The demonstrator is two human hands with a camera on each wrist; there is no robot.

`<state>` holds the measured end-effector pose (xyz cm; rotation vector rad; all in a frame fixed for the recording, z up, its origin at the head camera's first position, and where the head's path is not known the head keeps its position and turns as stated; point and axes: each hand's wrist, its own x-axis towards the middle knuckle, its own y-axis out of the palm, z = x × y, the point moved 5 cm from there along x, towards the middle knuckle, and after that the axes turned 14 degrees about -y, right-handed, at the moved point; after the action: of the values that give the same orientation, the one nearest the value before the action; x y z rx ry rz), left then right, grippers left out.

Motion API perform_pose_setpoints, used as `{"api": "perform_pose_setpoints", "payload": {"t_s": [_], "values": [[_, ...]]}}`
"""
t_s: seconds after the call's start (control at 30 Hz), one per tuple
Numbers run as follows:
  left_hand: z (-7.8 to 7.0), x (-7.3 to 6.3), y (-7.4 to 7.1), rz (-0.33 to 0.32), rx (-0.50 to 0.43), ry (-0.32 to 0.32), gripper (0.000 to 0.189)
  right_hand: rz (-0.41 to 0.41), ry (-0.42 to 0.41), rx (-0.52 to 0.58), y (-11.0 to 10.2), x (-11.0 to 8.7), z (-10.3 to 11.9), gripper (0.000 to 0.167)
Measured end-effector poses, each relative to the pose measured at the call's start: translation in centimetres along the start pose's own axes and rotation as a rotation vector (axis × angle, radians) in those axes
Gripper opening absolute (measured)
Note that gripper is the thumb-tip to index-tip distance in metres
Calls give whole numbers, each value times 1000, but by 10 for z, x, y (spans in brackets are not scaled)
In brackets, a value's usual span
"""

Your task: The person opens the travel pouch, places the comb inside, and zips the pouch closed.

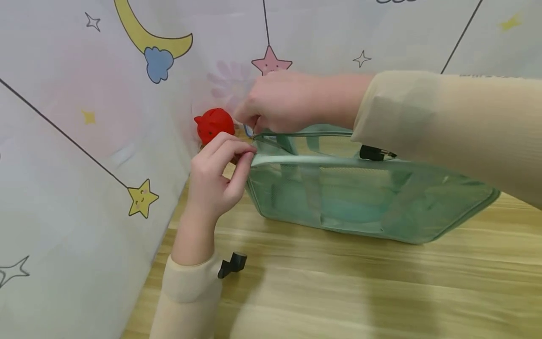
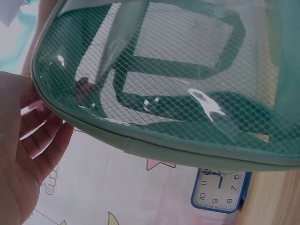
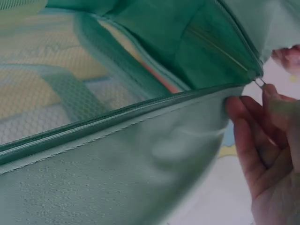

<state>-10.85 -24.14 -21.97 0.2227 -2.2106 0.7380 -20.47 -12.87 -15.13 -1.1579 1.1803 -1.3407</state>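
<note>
A green see-through mesh bag stands on the table with its top zipper open. At its left end, my left hand pinches the rim between thumb and fingers; the left wrist view shows this hand at the bag's piped edge. Just beyond, my right hand reaches across over the bag. In the right wrist view, the right hand's thumb and fingers pinch the metal zipper pull at the end of the opening. Green straps show through the mesh.
A red animal-shaped figure stands behind my left hand. A blue-framed clock is beside the bag, mostly hidden in the head view. A patterned cloth wall borders the wooden table at left and back.
</note>
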Motion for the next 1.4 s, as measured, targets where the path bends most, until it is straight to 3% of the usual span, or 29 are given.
{"api": "perform_pose_setpoints", "payload": {"t_s": [0.17,0.3,0.37,0.47,0.6,0.8,0.9,1.07,1.4], "values": [[12,-1,0,27,-41,-54,7,24,15,-44,6,0,0,23],[14,-1,-1,37,-46,-58,10,186,-1,-230,14,3,1,9],[14,-1,-1,40,-46,-58,11,280,-39,-334,18,5,3,14],[15,-1,-1,44,-48,-60,10,345,-71,-400,21,7,5,18],[21,-2,-1,54,-42,-119,9,263,-42,-385,16,5,4,23],[45,-2,4,135,-73,-395,26,39,-62,-307,11,-3,5,21],[54,-3,6,189,-128,-463,25,-44,-105,-295,11,-5,8,20],[61,-3,11,218,-160,-468,25,-93,-130,-308,12,-8,8,21],[65,-4,17,83,-165,-410,7,-164,-201,-313,18,-8,8,28]]}}
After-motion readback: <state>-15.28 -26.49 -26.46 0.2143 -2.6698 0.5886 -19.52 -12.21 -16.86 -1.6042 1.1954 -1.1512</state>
